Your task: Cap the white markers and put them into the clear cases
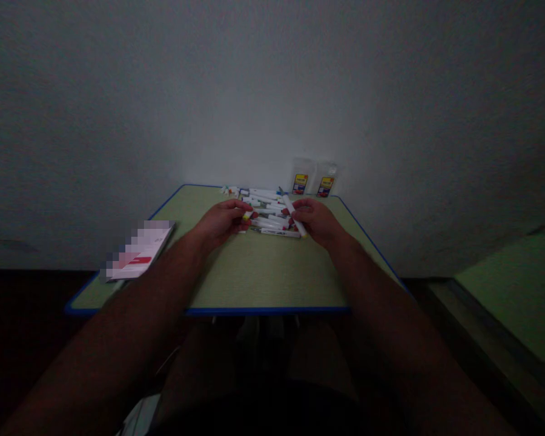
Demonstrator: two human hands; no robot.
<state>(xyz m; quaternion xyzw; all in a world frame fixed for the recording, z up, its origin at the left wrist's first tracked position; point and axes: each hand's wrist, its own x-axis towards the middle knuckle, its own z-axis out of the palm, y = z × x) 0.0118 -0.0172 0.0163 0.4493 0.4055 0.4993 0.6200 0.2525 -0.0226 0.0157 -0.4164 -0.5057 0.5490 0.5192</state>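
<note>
Dim light blurs much of the fine detail. The left hand (222, 218) pinches a small white-and-yellow cap-like piece (247, 215) between thumb and fingers, which cover part of it. The right hand (315, 218) is closed around one long white marker with a grey tapered tip and a yellowish end (289, 206); it slants, tip up and away from the person, above the table's far half. The fingers hide some of its barrel.

Between and behind the hands lies a loose heap of white-barrelled markers with coloured ends (272, 224); they overlap and the hands block some, so an exact count cannot be told. Small white pieces (229, 191) cluster at the heap's far left, too small to identify.

Two clear plastic packets with yellow-and-dark labels (300, 178) stand side by side near the grey wall (254, 91); what they contain besides the labels is hard to make out. One flat pinkish-white booklet-like item with a red block (153, 243), its left part pixelated, rests on the pale green, blue-edged table (263, 275). The left forearm covers part of the table's left side.
</note>
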